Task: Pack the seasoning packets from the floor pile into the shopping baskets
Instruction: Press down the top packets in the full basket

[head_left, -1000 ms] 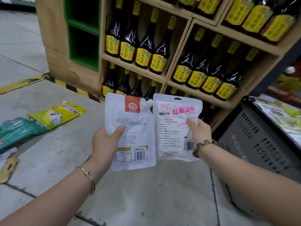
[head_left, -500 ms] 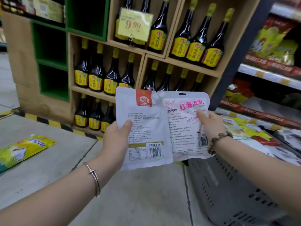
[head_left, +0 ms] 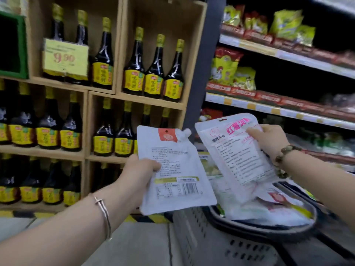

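Two hands are showing: the left hand (head_left: 138, 175) and the right hand (head_left: 269, 141). Two packets are being held: one spouted packet (head_left: 176, 169), one pink-lettered packet (head_left: 234, 150). One basket (head_left: 194, 239) is sitting lower right. One price sign (head_left: 65, 58) is hanging upper left. Three bottles (head_left: 154, 73) are standing in the top centre compartment. Two bracelets are showing: one bangle (head_left: 103, 214), one bead bracelet (head_left: 282, 160).

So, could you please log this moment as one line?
left hand: grips spouted pouch | right hand: grips pink-lettered packet above grey basket | basket: part-filled

White spouted pouch (head_left: 178, 169) upright beside tilted pink-lettered packet (head_left: 236, 150), over a part-filled grey basket (head_left: 209, 239)
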A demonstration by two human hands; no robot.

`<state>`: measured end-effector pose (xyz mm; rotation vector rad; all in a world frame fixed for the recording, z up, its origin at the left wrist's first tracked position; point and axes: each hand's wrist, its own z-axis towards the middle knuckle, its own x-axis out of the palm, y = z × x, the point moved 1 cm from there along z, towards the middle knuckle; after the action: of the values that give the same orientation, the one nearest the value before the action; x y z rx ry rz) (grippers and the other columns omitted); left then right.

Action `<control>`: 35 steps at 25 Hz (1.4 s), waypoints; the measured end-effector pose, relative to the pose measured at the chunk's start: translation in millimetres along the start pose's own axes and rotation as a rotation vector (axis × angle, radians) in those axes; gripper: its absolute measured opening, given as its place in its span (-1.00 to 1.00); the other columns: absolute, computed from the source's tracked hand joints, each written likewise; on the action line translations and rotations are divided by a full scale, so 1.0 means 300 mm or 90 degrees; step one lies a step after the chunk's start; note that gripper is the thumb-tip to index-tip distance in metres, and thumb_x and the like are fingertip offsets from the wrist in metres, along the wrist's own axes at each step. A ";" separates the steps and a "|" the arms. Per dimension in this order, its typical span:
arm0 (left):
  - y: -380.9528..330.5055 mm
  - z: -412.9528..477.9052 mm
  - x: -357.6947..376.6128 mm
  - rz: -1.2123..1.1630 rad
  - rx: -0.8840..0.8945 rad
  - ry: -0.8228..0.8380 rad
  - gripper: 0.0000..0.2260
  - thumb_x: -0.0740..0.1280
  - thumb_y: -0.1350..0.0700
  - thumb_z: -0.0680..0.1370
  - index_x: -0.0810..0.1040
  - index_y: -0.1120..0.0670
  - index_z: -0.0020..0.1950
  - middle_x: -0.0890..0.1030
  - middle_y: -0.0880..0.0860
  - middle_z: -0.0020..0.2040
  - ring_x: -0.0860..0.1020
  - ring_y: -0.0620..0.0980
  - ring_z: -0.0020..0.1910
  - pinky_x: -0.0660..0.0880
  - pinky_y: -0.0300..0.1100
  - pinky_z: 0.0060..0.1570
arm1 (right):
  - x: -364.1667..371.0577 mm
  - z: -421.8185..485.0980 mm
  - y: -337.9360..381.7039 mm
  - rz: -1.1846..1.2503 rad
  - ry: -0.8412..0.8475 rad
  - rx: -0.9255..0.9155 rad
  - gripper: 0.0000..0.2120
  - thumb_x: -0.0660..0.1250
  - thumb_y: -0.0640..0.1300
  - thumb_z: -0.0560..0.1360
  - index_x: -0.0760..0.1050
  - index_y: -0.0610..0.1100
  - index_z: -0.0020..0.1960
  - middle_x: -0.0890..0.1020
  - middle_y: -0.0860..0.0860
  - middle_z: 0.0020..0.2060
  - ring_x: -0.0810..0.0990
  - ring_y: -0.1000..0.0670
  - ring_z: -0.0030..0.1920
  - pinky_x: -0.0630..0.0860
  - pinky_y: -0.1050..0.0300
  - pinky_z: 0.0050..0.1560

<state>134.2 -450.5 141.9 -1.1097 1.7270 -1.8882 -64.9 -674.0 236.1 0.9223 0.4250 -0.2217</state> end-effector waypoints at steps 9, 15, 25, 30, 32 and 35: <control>0.205 0.092 0.486 0.107 -0.049 0.111 -0.61 0.23 0.45 0.51 0.34 0.23 0.31 0.53 0.24 0.23 0.52 0.24 0.16 0.46 0.19 0.18 | -0.179 0.089 -0.422 -0.144 -0.002 0.125 -0.65 0.34 -0.08 0.50 0.50 -0.36 -0.30 0.52 -0.18 -0.37 0.48 -0.09 -0.32 0.29 0.08 -0.29; 0.315 0.104 0.570 0.253 0.006 0.085 -0.50 0.16 0.38 0.52 0.24 0.08 0.43 0.55 0.11 0.19 0.54 0.08 0.02 0.53 -0.08 0.00 | -0.096 0.075 -0.570 -0.171 0.014 0.174 -0.67 0.31 -0.07 0.50 0.52 -0.37 -0.21 0.57 -0.28 -0.24 0.54 -0.22 -0.13 0.44 -0.07 -0.09; 0.329 0.129 0.576 0.897 0.318 0.210 -0.42 0.14 -0.12 0.58 -0.02 -0.11 0.54 -0.17 0.00 0.57 -0.19 0.01 0.53 -0.21 0.03 0.47 | -0.037 0.031 -0.591 -0.252 0.129 0.056 -0.45 0.25 0.01 0.53 0.18 -0.04 0.47 0.41 -0.05 0.33 0.49 -0.10 0.17 0.46 0.06 0.05; 0.385 0.123 0.612 1.016 0.291 0.278 -0.44 -0.04 -0.20 0.60 -0.05 -0.04 0.56 -0.12 0.05 0.58 -0.19 0.03 0.54 -0.23 0.07 0.45 | 0.025 -0.028 -0.565 -0.430 0.377 -0.058 -0.51 0.01 0.14 0.59 0.06 0.12 0.50 0.07 0.06 0.51 0.07 0.07 0.48 -0.03 -0.07 0.47; 0.400 0.130 0.621 1.037 0.292 0.272 -0.45 -0.05 -0.17 0.61 -0.04 -0.03 0.56 -0.11 0.06 0.58 -0.16 0.05 0.54 -0.19 0.07 0.46 | 0.032 -0.044 -0.580 -0.463 0.399 -0.060 -0.52 -0.04 0.15 0.59 0.04 0.14 0.50 0.01 0.08 0.52 -0.01 0.10 0.49 -0.13 -0.06 0.46; 0.412 0.135 0.651 1.064 0.301 0.258 -0.46 -0.06 -0.15 0.62 -0.03 0.01 0.56 -0.09 0.09 0.57 -0.14 0.07 0.54 -0.15 0.08 0.46 | 0.041 -0.057 -0.594 -0.494 0.350 -0.085 -0.52 -0.08 0.17 0.59 0.04 0.16 0.49 0.05 0.09 0.51 0.01 0.10 0.49 -0.12 -0.05 0.45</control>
<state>10.6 -640.9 82.5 0.8281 1.3195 -1.1401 -122.9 -765.1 92.9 0.6393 1.2921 -0.6406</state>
